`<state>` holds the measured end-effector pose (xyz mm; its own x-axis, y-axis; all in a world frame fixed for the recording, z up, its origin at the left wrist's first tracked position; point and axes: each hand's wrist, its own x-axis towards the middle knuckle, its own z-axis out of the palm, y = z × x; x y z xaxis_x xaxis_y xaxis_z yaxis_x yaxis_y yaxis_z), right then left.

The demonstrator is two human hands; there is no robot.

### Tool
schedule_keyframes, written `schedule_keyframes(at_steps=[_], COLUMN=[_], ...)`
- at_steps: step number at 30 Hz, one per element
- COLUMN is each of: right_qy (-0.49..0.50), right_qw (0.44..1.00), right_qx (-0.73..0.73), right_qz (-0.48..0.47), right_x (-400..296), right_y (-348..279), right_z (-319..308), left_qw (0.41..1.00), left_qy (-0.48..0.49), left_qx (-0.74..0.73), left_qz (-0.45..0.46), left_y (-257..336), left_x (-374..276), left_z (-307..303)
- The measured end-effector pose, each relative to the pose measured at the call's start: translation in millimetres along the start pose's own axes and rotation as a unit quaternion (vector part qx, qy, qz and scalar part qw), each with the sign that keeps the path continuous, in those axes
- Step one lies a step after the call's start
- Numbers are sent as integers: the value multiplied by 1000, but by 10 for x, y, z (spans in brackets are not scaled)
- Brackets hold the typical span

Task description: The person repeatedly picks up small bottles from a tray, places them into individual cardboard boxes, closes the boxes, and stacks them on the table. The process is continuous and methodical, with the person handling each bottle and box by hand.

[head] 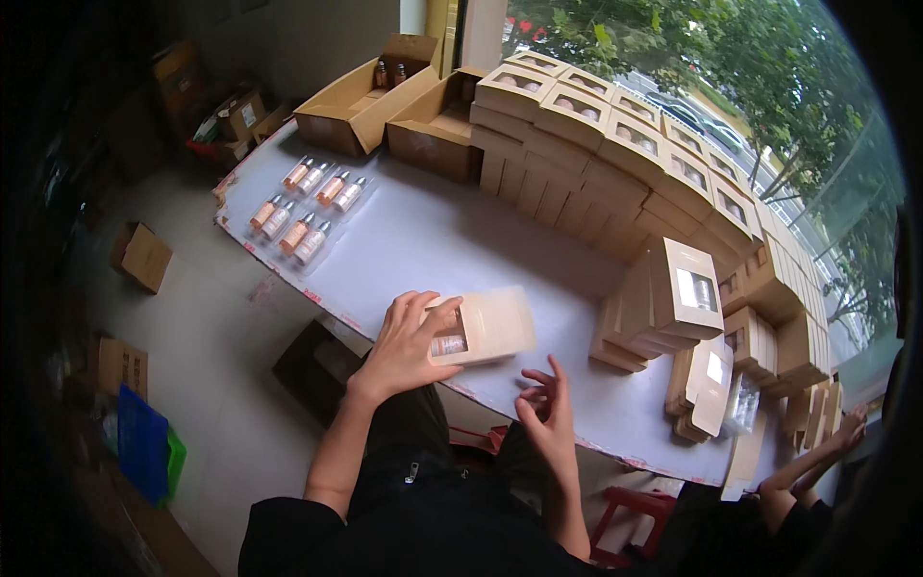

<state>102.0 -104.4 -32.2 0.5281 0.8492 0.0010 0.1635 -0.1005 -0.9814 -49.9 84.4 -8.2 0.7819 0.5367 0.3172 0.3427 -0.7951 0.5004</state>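
My left hand [407, 342] grips a kraft cardboard box [499, 326] by its windowed end, near the table's front edge. Through the window, partly covered by my fingers, two small bottles [448, 345] show inside. The end of the box away from my left hand is plain card and looks slightly blurred. My right hand [549, 415] hovers to the right of the box at the table edge, fingers apart and holding nothing. To its right, a stack of similar windowed boxes [689, 288] stands on the white table [433, 238].
Clear trays of dropper bottles [314, 244] lie at the left. Open cartons [339, 108] and a large stack of windowed boxes [577, 166] line the back by the window. Flat box blanks [699, 389] lie at right, near another person's arms [807, 465]. A red stool [634, 516] stands below.
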Motion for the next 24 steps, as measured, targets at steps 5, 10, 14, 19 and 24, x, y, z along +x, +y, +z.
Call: schedule_keyframes(at_steps=[5,10,14,19,24], right_qy=[13,103,63,17,80], right_qw=[996,972,970,973,952], right_qx=[74,180,192,171,129], right_qz=[-41,-110,-134,-153,-265], right_x=[73,315,414,379,359], right_y=[-77,-169,-237,-221,-72], right_z=[135,132,-43,-54,-77], left_qw=[983,979,940,869,872], left_qy=[165,134,142,222,235], left_qx=[-40,-153,-310,-440,-414], left_qz=[-73,2,-1,44,117], left_y=[337,568,503,506,577], left_x=[-27,-154,5,265,158], left_z=[517,710,738,890,915])
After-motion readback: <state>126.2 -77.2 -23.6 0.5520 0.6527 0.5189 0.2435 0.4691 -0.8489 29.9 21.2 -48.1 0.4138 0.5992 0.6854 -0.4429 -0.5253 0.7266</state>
